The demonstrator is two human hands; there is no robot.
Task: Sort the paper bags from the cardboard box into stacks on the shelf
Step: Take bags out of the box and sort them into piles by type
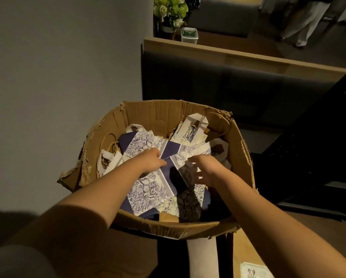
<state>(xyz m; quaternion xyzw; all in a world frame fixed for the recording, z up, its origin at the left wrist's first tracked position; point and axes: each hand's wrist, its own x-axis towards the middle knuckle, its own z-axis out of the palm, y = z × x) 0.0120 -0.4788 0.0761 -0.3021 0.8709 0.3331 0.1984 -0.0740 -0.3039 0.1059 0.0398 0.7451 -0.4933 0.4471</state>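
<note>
left hand (150, 160): fingers curled down onto the top patterned paper bag (148, 185), grip hidden beneath the knuckles | right hand (205, 171): fingers spread and loosely bent, tips touching a white handle (196, 152) just ahead | bags: heaped inside the torn cardboard box (168, 112), under both hands | flowers (171, 9): far beyond the fingertips

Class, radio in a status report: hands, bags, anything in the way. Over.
Left hand and right hand on the blue-and-white printed paper bags. Bags heaped in the torn brown cardboard box. None lifted. Nothing blocking.
</note>
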